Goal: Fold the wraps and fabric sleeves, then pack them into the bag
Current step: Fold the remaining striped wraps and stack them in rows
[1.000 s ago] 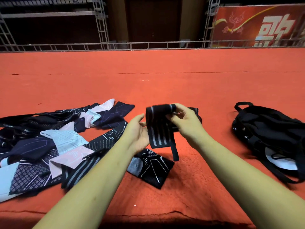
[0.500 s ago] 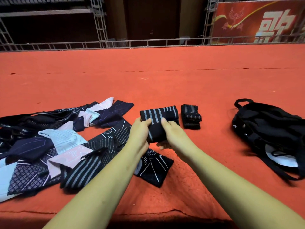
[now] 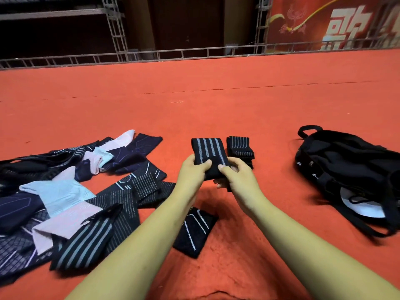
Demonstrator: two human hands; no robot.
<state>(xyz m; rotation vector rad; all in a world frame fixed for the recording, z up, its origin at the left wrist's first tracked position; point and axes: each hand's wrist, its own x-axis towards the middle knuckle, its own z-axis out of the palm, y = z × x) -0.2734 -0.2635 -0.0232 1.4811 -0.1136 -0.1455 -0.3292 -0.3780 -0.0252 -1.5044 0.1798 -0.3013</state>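
Both hands hold one black striped wrap (image 3: 208,151). It is folded up thick and has grey lines on top. The left hand (image 3: 190,173) grips its left side, with the thumb lying on top. The right hand (image 3: 239,180) grips its right side the same way, and its fingers (image 3: 234,162) curl round the edge. The two thumbs sit close together near the bottom of the wrap. I cannot tell if the wrap rests on the red carpet (image 3: 216,94) or is lifted a bit.

Just past the right fingers sits a small folded stack (image 3: 240,148), dark with thin pale lines. It is right beside the wrap in the hands. Well off to the right of those fingers lies the black bag (image 3: 346,167) on the carpet. It has a loop handle at its far end, and something white shows in its near part.

To the left of the left fingers is a messy heap of sleeves (image 3: 65,191). They are dark blue, black, pink and pale blue, and they lie across each other. A loose wrap (image 3: 84,241) with grey stripes lies at the near side of the heap.

Nearer than the fingers, partly under the left arm, a small black sleeve (image 3: 194,230) with white lines lies flat on the carpet.

Far past the fingers stand a metal rail (image 3: 194,51) and a red banner (image 3: 324,24).
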